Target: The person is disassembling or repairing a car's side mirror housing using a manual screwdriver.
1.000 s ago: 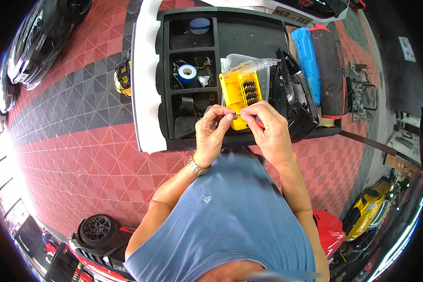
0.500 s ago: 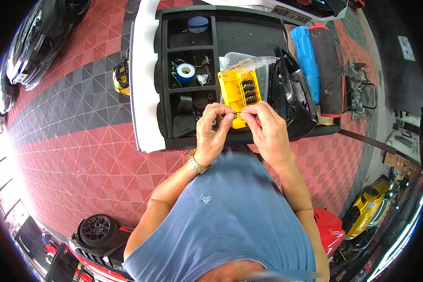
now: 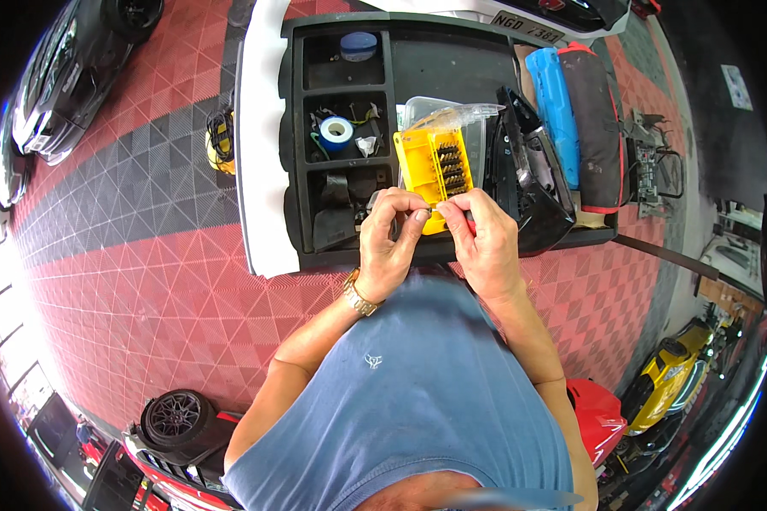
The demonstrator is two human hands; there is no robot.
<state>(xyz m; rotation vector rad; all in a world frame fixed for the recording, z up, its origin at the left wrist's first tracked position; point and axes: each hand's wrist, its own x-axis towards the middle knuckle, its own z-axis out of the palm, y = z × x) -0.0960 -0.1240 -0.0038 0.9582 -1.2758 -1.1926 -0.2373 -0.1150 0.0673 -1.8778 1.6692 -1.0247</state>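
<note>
My left hand (image 3: 389,234) is closed in a pinch, thumb against forefinger, on a small dark screwdriver bit (image 3: 429,209). Fingertip to fingertip with it, my right hand (image 3: 486,238) pinches the bit's other end; the fingers hide most of it. Just beyond both hands lies a yellow bit case (image 3: 413,166) with its clear lid (image 3: 453,117) raised at the far side. Rows of dark screwdriver bits (image 3: 453,166) stand in the case's right part. My fingers cover part of the case's near end.
A black tray (image 3: 296,128) carries the case. Its left compartments hold a blue-rimmed white tape roll (image 3: 336,133), a round blue container (image 3: 359,46) and loose bits. On the right lie a glossy black plastic part (image 3: 537,183), a blue case (image 3: 554,119) and a dark red-edged roll (image 3: 592,128).
Both hands shift very slightly, the left one a little to the right, still pinching the bit between them. The case tips marginally leftward. Everything else stays put.
</note>
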